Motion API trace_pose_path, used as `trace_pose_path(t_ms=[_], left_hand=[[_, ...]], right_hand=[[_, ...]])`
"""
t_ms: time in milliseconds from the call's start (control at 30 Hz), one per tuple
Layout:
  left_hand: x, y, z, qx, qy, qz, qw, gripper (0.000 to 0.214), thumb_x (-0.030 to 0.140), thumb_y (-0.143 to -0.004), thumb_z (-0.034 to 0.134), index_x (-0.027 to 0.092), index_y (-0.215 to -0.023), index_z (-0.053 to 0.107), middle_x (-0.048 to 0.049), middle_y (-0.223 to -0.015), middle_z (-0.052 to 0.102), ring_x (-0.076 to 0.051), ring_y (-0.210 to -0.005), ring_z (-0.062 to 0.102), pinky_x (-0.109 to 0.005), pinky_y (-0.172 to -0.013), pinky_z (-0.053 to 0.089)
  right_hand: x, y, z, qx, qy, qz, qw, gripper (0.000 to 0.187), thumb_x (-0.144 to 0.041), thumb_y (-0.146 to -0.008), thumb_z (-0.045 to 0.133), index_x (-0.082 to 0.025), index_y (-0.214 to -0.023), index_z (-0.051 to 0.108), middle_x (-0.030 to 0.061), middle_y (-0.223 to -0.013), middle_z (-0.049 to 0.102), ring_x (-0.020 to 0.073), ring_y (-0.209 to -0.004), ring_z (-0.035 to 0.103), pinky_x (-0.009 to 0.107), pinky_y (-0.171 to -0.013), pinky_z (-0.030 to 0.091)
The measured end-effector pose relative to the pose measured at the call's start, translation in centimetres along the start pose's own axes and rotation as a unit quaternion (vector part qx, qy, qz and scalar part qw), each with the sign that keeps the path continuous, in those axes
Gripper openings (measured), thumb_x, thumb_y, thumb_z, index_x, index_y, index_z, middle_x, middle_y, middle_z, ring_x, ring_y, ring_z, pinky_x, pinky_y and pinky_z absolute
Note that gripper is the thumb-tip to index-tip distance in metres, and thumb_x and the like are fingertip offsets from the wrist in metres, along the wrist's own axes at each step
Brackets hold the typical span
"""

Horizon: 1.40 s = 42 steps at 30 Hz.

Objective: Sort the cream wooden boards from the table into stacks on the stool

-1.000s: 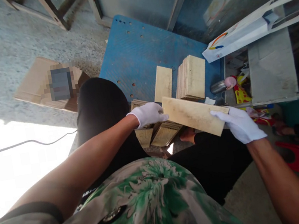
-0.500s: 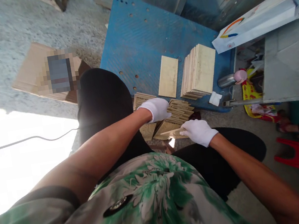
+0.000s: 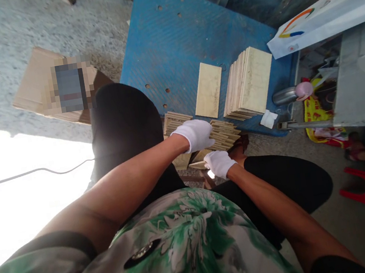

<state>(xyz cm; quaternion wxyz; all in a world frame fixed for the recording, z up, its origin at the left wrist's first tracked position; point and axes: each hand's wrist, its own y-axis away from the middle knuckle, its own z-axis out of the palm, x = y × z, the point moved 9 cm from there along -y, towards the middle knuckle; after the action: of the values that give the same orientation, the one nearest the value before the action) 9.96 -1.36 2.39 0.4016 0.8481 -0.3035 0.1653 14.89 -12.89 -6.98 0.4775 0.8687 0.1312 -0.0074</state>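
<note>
My left hand (image 3: 196,135), in a white glove, is curled against the near end of a fanned stack of thin wooden boards (image 3: 225,135). Its fingertips are hidden, so what it grips does not show. In the same kind of glove, my right hand (image 3: 220,163) pinches a thin wooden board (image 3: 197,165), seen nearly edge-on, just below that stack. Another group of thin boards (image 3: 175,120) lies left of my left hand. On the blue plastic platform (image 3: 154,44) are a single flat board (image 3: 209,90) and a tall leaning stack of boards (image 3: 250,82).
A cardboard box (image 3: 32,86) with a blurred item on top stands at left. On the right are a metal flask with a pink lid (image 3: 303,89), a crumpled white paper (image 3: 269,119), a white bag (image 3: 329,11) and a red stool (image 3: 363,186). Part of another person shows there.
My right hand has moved left with the thin board, closer to my left hand. My left hand stays beside the fanned stack. The view has shifted slightly.
</note>
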Motion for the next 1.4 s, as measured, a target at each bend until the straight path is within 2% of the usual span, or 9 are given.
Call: trace_pose_path(t_ms=[267,633,867,1167,1400], left_hand=[[0.7,0.2,-0.3,-0.014,-0.058,0.025,0.998,0.044,0.046,-0.083,0.051,0.012,-0.106,0.069,-0.0152,-0.102,0.07,-0.029,-0.094,0.067,-0.033,-0.076,0.052],[0.6,-0.2,0.0,-0.01,-0.046,0.028,0.999,0.043,0.047,-0.081,0.053,0.013,-0.1,0.07,-0.0156,-0.1,0.07,-0.029,-0.092,0.067,-0.032,-0.073,0.052],[0.6,-0.2,0.0,-0.015,-0.044,0.021,0.999,0.042,0.045,-0.08,0.054,0.013,-0.101,0.07,-0.015,-0.099,0.071,-0.029,-0.092,0.067,-0.031,-0.073,0.052],[0.8,-0.4,0.3,-0.026,-0.05,0.024,0.998,0.045,0.044,-0.082,0.053,0.012,-0.11,0.068,-0.0155,-0.104,0.07,-0.029,-0.096,0.067,-0.034,-0.078,0.052],[0.5,-0.6,0.4,-0.029,-0.054,0.019,0.998,0.044,0.044,-0.082,0.052,0.012,-0.106,0.069,-0.0157,-0.1,0.071,-0.029,-0.094,0.067,-0.033,-0.077,0.052]], right_hand=[[0.6,-1.5,1.7,-0.022,-0.004,0.016,1.0,0.029,-0.034,-0.089,0.052,-0.016,-0.104,0.068,0.015,-0.104,0.07,0.027,-0.098,0.066,0.034,-0.08,0.048],[2.8,-1.2,-0.6,0.01,-0.048,0.054,0.997,0.034,-0.043,-0.088,0.048,-0.02,-0.105,0.066,0.0116,-0.106,0.07,0.0259,-0.098,0.065,0.032,-0.077,0.045],[2.4,-2.1,0.9,-0.01,-0.077,0.058,0.995,0.037,-0.042,-0.088,0.049,-0.018,-0.112,0.064,0.013,-0.111,0.068,0.0255,-0.102,0.064,0.033,-0.082,0.045],[1.7,-3.3,3.2,-0.012,-0.082,0.045,0.996,0.029,-0.037,-0.088,0.053,-0.018,-0.105,0.066,0.0129,-0.108,0.069,0.025,-0.101,0.065,0.031,-0.082,0.045],[2.4,-4.3,2.3,0.035,-0.095,0.053,0.993,0.032,-0.039,-0.092,0.048,-0.025,-0.118,0.06,0.0089,-0.114,0.067,0.0229,-0.103,0.064,0.031,-0.084,0.045]])
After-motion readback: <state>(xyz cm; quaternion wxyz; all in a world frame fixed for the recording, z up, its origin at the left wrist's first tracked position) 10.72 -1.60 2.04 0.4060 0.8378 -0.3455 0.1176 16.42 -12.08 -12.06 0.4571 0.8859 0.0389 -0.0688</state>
